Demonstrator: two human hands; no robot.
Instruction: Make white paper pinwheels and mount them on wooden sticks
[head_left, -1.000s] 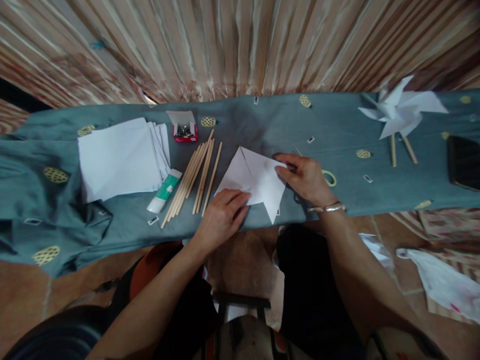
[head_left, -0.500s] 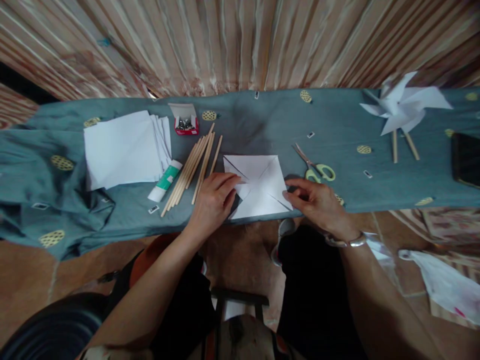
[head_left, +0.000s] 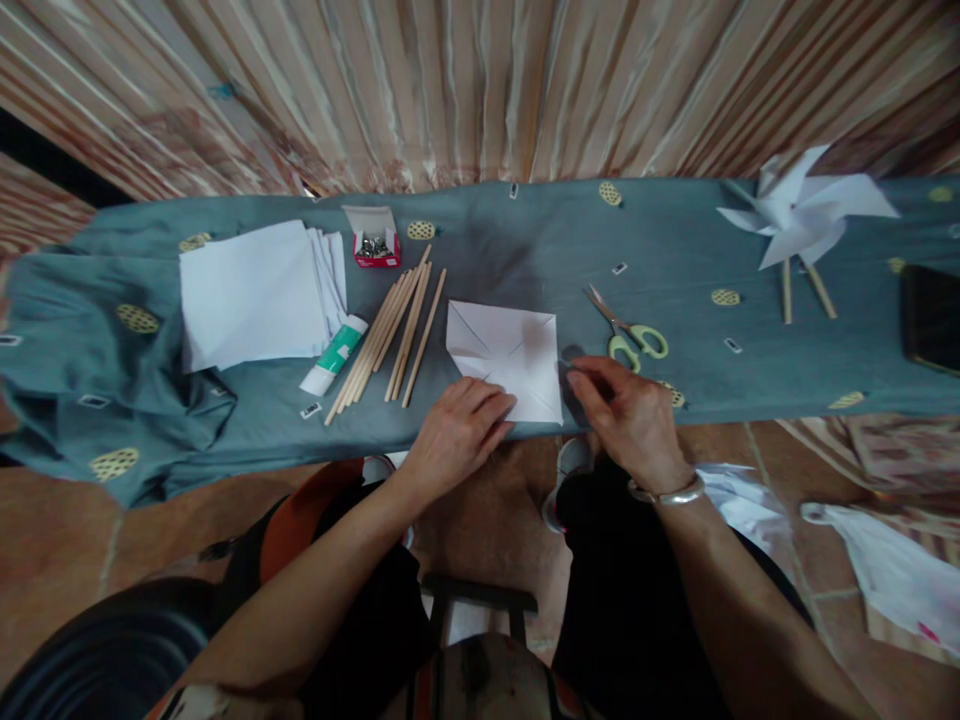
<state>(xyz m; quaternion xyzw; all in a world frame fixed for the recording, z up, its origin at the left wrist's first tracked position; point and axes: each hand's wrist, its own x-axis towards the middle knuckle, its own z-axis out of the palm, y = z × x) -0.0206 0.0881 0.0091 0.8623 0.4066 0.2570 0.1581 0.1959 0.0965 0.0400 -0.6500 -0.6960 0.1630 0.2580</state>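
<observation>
Across the back hang pleated, satiny striped curtains (head_left: 450,90), and before them a smooth grey-green tablecloth (head_left: 660,240) printed with yellow pineapples covers the long table, rumpled at the left. On it lies an uneven stack of white paper (head_left: 251,295); at the far right rest white paper pinwheels (head_left: 795,205) with curved vanes and round wooden sticks. Near the table's front edge, between the hands, sits a creased white paper square (head_left: 517,340), slit diagonally from its corners. Left of it are slim pale dowels (head_left: 390,335), a green-and-white glue stick (head_left: 335,353) and an open red cardboard box (head_left: 377,262) of shiny metal pieces; to its right, scissors (head_left: 617,322) with pale green loops.

The left hand (head_left: 459,425) rests bent fingers on the square's near left part; whether the thumb pinches the edge, I cannot tell. The right hand (head_left: 630,415) has thumb and forefinger nearly meeting just beside the right edge; any hold is unclear.

Half a second ago the right fingers touched the sheet; now they are apart from it, and the left hand sits closer to the near edge.
</observation>
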